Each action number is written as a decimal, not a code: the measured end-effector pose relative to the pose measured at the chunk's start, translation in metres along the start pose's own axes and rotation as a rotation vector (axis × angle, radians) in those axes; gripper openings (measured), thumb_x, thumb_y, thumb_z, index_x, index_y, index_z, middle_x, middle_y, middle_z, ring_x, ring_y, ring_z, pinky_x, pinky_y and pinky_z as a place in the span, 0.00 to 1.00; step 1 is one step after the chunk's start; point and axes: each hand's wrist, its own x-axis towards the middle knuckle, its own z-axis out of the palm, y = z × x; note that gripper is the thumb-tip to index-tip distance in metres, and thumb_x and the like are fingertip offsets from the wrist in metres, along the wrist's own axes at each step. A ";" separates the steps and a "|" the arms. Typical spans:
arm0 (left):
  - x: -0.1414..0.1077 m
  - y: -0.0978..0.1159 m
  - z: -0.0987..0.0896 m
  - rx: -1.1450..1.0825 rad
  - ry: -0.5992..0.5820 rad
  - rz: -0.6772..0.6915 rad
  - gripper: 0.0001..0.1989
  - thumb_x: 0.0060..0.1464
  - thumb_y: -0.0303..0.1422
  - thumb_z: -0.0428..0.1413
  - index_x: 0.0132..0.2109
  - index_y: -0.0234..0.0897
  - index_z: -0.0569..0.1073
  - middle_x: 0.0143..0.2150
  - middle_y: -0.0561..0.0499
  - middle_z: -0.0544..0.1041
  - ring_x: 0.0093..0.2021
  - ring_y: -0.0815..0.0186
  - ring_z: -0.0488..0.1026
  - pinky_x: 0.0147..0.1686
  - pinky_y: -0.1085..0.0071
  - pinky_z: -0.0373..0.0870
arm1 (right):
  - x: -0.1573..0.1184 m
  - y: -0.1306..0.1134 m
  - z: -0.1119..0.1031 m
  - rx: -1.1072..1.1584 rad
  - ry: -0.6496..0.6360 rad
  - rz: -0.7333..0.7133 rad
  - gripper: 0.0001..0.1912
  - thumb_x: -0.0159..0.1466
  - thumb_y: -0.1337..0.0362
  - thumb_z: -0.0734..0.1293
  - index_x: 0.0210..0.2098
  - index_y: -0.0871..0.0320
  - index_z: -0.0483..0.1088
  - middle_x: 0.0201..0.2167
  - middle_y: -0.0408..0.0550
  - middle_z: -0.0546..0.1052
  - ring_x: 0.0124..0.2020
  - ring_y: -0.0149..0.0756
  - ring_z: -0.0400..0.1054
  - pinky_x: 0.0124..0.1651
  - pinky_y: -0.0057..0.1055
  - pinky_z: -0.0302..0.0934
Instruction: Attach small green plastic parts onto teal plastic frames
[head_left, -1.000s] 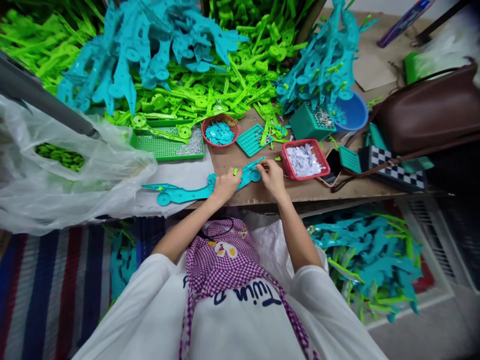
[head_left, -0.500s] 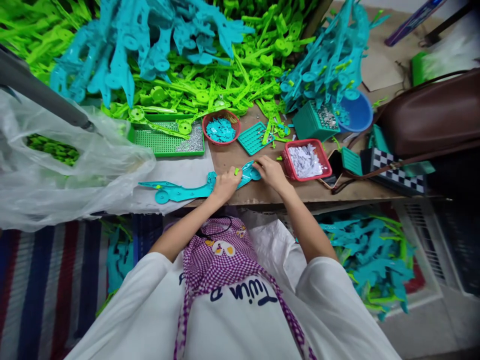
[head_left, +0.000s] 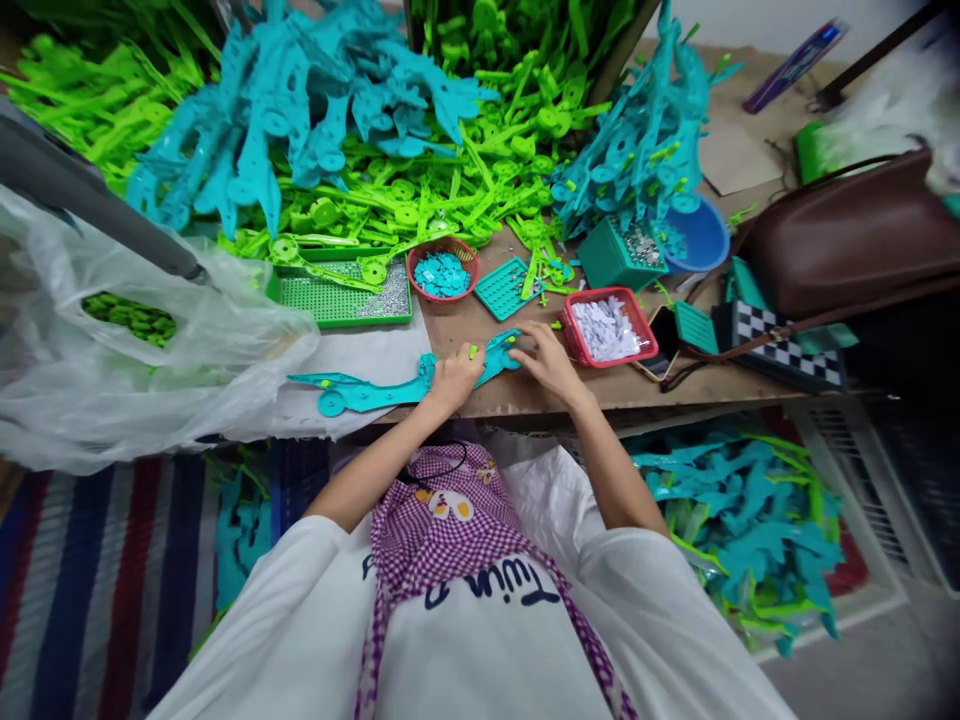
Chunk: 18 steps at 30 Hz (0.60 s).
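Left hand [head_left: 455, 382] clamped over the middle of a long teal part [head_left: 379, 392], which lies along the front edge of the desk [head_left: 450, 330]; probably bracing it against sliding. Right hand [head_left: 547, 357] is apart from the left, fingers bent at the part's right end, by a small green insert [head_left: 511, 340]. Can't tell if they're pinching anything. Red basket [head_left: 611, 362] of white pieces and round basket [head_left: 444, 299] of teal pieces sit just beyond, presumably for short reach. Materials: part looks like hard moulded plastic, slim, wavy outline, round disc near the left end. Green tray [head_left: 322, 291] is gridded, silvery bits heaped in one corner.
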 end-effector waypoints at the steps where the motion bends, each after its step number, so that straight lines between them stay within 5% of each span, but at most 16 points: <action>1: 0.000 0.000 -0.001 -0.008 -0.002 -0.002 0.20 0.65 0.31 0.45 0.61 0.40 0.69 0.52 0.37 0.73 0.45 0.54 0.76 0.36 0.68 0.69 | -0.005 -0.001 -0.005 -0.038 -0.022 -0.016 0.38 0.63 0.42 0.63 0.66 0.55 0.57 0.63 0.59 0.64 0.64 0.51 0.58 0.62 0.48 0.56; 3: 0.001 0.000 -0.003 -0.026 -0.008 -0.009 0.19 0.65 0.32 0.46 0.60 0.40 0.70 0.54 0.37 0.73 0.45 0.55 0.77 0.37 0.68 0.69 | -0.008 -0.003 -0.010 -0.159 -0.103 -0.053 0.49 0.59 0.40 0.67 0.71 0.53 0.46 0.70 0.58 0.52 0.71 0.56 0.44 0.66 0.55 0.46; 5: 0.003 0.000 -0.005 -0.062 -0.008 -0.023 0.19 0.64 0.32 0.48 0.59 0.39 0.71 0.55 0.37 0.73 0.44 0.55 0.77 0.38 0.67 0.70 | -0.004 -0.004 -0.010 -0.251 -0.210 -0.105 0.51 0.58 0.42 0.68 0.72 0.52 0.43 0.72 0.56 0.50 0.72 0.57 0.40 0.67 0.58 0.41; 9: -0.006 -0.007 -0.019 -0.294 0.110 0.080 0.15 0.61 0.27 0.50 0.52 0.36 0.76 0.48 0.41 0.78 0.45 0.60 0.77 0.44 0.67 0.71 | 0.011 -0.006 -0.005 -0.279 -0.262 -0.261 0.43 0.60 0.51 0.68 0.69 0.57 0.51 0.62 0.60 0.66 0.64 0.54 0.58 0.65 0.55 0.48; 13: -0.062 -0.025 -0.059 -0.626 0.443 0.229 0.13 0.63 0.28 0.49 0.47 0.37 0.77 0.39 0.48 0.80 0.37 0.67 0.75 0.41 0.71 0.71 | -0.008 0.001 -0.009 -0.331 -0.023 -0.404 0.37 0.57 0.51 0.67 0.63 0.60 0.62 0.52 0.61 0.71 0.56 0.53 0.63 0.59 0.52 0.54; 18: -0.138 -0.053 -0.105 -0.765 0.737 0.136 0.09 0.58 0.28 0.55 0.41 0.38 0.79 0.31 0.51 0.76 0.30 0.70 0.72 0.32 0.73 0.69 | -0.067 0.035 -0.024 -0.387 0.352 -0.373 0.36 0.52 0.49 0.67 0.57 0.55 0.63 0.48 0.57 0.71 0.51 0.53 0.67 0.54 0.52 0.57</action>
